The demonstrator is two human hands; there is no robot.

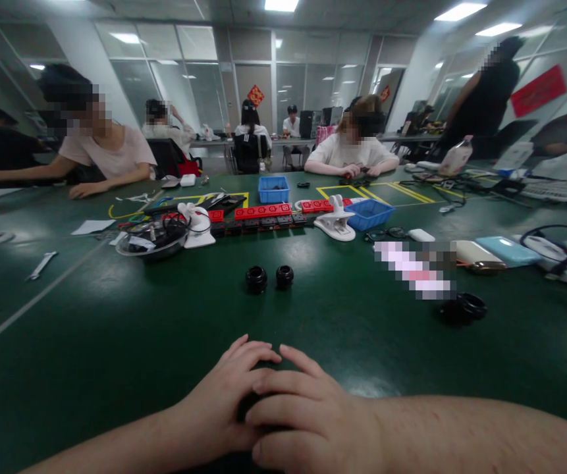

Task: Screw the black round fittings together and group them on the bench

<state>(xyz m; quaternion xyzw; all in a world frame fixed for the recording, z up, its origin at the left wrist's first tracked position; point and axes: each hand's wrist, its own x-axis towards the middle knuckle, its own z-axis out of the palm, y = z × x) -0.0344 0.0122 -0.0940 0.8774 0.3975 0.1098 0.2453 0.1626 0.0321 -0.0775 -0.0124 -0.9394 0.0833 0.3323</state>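
Note:
My left hand (231, 388) and my right hand (307, 411) meet above the near part of the green table. Their fingers are curled and overlap, the right ones lying across the left. A dark patch shows between the palms, but the fingers cover most of it and I cannot make out what it is. Beyond my fingertips, two glossy black ring-shaped parts stand side by side, a left one (256, 279) and a slightly smaller right one (284, 276). A larger black ring-shaped part (463, 308) lies to the right.
Across the table (139, 329) runs a row of red and black socket strips (263, 212). Near it are white clip bases (335, 220), blue baskets (273, 189) and a clear bowl of black parts (155, 240). A wrench (42, 265) lies left; phones and cables lie right. People sit opposite.

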